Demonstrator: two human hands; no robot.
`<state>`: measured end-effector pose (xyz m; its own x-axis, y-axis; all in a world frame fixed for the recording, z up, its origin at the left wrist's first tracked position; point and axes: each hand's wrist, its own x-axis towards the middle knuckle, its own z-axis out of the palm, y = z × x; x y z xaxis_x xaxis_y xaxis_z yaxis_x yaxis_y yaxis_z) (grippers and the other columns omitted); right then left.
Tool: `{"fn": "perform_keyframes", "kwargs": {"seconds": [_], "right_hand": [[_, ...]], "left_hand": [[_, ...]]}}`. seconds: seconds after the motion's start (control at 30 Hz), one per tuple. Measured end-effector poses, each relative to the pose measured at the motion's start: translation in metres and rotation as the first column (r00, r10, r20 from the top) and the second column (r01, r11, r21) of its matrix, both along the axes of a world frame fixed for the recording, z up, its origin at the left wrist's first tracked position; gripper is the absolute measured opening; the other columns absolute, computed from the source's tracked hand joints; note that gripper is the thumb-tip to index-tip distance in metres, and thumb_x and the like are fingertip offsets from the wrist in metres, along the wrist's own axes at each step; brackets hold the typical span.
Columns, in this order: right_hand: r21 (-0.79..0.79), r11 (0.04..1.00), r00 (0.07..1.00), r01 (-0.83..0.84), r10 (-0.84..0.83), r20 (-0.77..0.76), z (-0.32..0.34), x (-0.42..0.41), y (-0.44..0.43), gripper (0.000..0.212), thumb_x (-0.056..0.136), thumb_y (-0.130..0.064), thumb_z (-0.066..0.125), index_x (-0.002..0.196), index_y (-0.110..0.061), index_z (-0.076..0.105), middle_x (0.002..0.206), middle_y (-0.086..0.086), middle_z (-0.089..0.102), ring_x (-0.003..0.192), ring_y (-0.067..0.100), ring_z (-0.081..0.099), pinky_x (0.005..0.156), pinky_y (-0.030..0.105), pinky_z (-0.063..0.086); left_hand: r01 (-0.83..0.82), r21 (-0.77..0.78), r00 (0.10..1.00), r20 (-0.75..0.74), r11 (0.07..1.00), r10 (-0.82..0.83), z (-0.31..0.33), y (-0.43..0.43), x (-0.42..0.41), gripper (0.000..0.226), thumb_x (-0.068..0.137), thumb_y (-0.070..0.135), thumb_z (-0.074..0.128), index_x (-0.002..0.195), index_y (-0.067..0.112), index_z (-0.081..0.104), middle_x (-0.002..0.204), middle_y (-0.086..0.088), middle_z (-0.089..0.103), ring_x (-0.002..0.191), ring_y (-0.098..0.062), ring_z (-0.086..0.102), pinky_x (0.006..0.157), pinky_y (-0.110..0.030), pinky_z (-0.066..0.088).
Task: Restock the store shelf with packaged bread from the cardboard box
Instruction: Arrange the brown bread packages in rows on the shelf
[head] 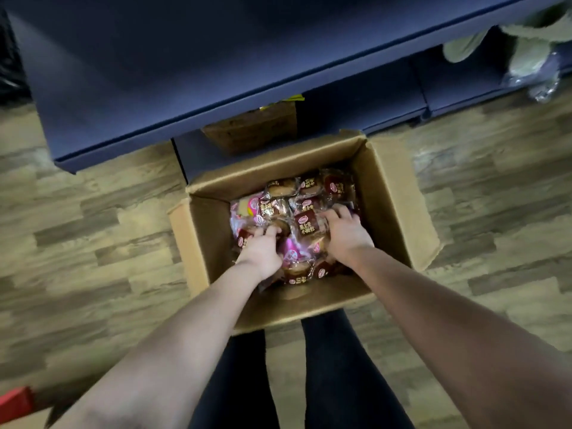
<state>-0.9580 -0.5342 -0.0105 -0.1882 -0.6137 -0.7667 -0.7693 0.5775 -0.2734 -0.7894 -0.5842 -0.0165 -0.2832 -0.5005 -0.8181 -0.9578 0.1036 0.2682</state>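
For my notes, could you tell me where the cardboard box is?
In the head view, the cardboard box sits open on the floor at centre, in front of the blue shelf, with the left hand and right hand inside it.

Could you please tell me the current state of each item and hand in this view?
cardboard box: open, flaps out, standing on the floor.
bread packets: wrapped, piled loosely inside the box.
left hand: in the box, fingers curled round a packet.
right hand: in the box, fingers bent over packets; grip unclear.
shelf: directly behind the box.
second box: under the shelf, partly hidden.
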Motion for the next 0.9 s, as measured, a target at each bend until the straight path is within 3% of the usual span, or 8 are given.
{"fn": "perform_keyframes", "kwargs": {"seconds": [0.13, 0.3, 0.47, 0.57, 0.73, 0.9], "right_hand": [[-0.002, 0.995, 0.995, -0.101, 0.101, 0.017, -0.015, -0.007, -0.005, 0.066, 0.088, -0.008, 0.058, 0.146, -0.019, 0.027, 0.152, 0.005, 0.019, 0.136, 0.034, 0.025, 0.11, 0.045, 0.033], [-0.01, 0.983, 0.982, -0.182, 0.183, 0.038, -0.043, 0.009, -0.011, 0.077, 0.085, -0.014, 0.067, 0.148, -0.016, 0.024, 0.154, 0.007, 0.018, 0.138, 0.033, 0.024, 0.11, 0.043, 0.033], [-0.046, 0.935, 0.935, -0.351, 0.348, -0.064, -0.076, 0.021, -0.013, 0.093, 0.081, -0.022, 0.073, 0.151, -0.024, 0.012, 0.158, 0.004, 0.007, 0.145, 0.032, 0.004, 0.113, 0.05, 0.025], [-0.023, 0.892, 0.89, -0.451, 0.448, -0.081, -0.094, 0.019, -0.014, 0.1, 0.079, -0.021, 0.074, 0.151, -0.028, 0.006, 0.158, 0.003, 0.0, 0.145, 0.034, -0.001, 0.114, 0.051, 0.022], [0.011, 0.851, 0.839, -0.525, 0.519, -0.162, -0.115, 0.019, -0.005, 0.103, 0.077, -0.027, 0.076, 0.151, -0.024, 0.005, 0.155, 0.008, 0.0, 0.141, 0.039, 0.007, 0.109, 0.048, 0.031], [-0.023, 0.819, 0.794, -0.573, 0.549, -0.26, -0.126, 0.024, -0.002, 0.096, 0.074, -0.028, 0.077, 0.147, -0.018, 0.014, 0.144, 0.011, 0.018, 0.13, 0.04, 0.024, 0.101, 0.048, 0.037]], "left_hand": [[-0.114, -0.009, 0.993, -0.018, 0.993, 0.114, -0.008, 0.014, -0.003, 0.062, 0.088, 0.014, 0.057, 0.144, 0.017, 0.032, 0.144, -0.011, 0.036, 0.129, -0.032, 0.04, 0.11, -0.042, 0.036], [-0.183, -0.063, 0.983, 0.006, 0.981, 0.183, -0.028, 0.021, 0.009, 0.065, 0.088, 0.015, 0.06, 0.145, 0.016, 0.028, 0.146, -0.011, 0.034, 0.132, -0.033, 0.036, 0.11, -0.041, 0.033], [-0.24, -0.224, 0.969, 0.006, 0.945, 0.247, -0.056, 0.014, 0.01, 0.068, 0.087, 0.021, 0.063, 0.144, 0.017, 0.026, 0.149, -0.011, 0.03, 0.136, -0.036, 0.029, 0.11, -0.046, 0.032], [-0.256, -0.223, 0.966, -0.028, 0.941, 0.257, -0.076, 0.005, 0.007, 0.073, 0.087, 0.022, 0.065, 0.147, 0.022, 0.023, 0.15, -0.01, 0.028, 0.137, -0.035, 0.028, 0.111, -0.045, 0.031], [-0.189, -0.068, 0.979, -0.084, 0.98, 0.183, -0.108, -0.004, -0.001, 0.074, 0.085, 0.018, 0.067, 0.146, 0.028, 0.026, 0.146, -0.01, 0.028, 0.127, -0.032, 0.045, 0.105, -0.04, 0.043], [-0.068, -0.136, 0.998, -0.019, 0.988, 0.066, -0.117, -0.005, 0.002, 0.086, 0.082, 0.004, 0.066, 0.148, 0.031, 0.018, 0.138, -0.016, 0.034, 0.119, -0.034, 0.049, 0.098, -0.041, 0.047]]}}
